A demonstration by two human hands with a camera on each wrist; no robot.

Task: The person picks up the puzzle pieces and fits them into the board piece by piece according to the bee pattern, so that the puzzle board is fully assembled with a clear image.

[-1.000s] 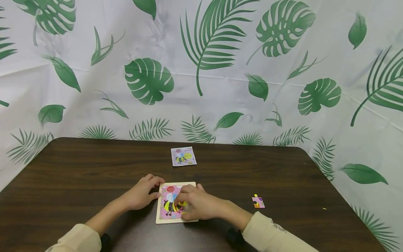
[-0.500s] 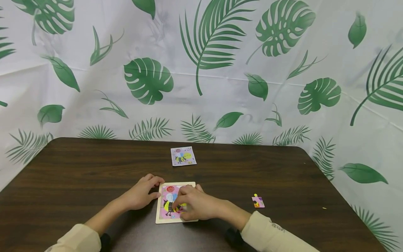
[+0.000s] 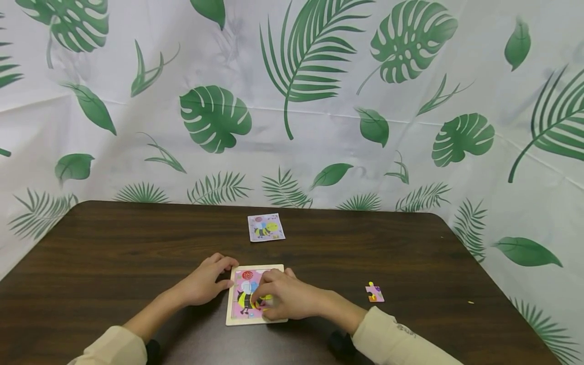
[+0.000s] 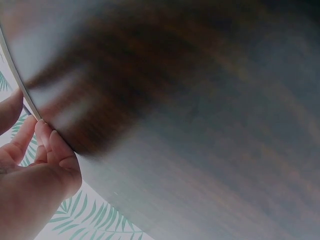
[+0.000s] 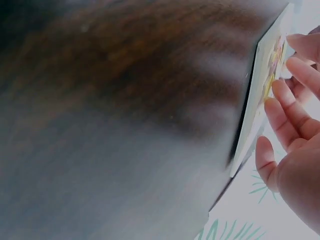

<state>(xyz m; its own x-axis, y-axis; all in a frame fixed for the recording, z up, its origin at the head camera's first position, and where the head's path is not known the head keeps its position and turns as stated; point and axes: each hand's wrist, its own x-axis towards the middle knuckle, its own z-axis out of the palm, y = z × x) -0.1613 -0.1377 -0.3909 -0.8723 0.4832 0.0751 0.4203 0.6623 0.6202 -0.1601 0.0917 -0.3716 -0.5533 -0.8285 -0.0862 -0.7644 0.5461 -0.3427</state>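
A wooden jigsaw puzzle board (image 3: 230,320) with a pale frame and a pink bee picture lies on the table. My left hand (image 3: 205,280) grips its upper left corner, index finger at the corner and thumb on the left edge. Over the right half of the picture is my right hand (image 3: 292,295), thumb and index finger curved about a puzzle piece low in the picture. That piece is mostly hidden under the fingers. In the right wrist view, the fingertips (image 5: 270,106) touch the picture. One loose pink puzzle piece (image 3: 376,294) lies farther right.
A square bee picture card (image 3: 266,227) lies behind the board on the dark wood table (image 3: 137,243). A tiny yellowish scrap (image 3: 470,302) is at the right. A white leaf-print cloth (image 3: 319,147) hangs behind the table.
Both hands stay in place on the board. Only the right index finger shifts slightly over the picture. The loose piece and the card have not moved.
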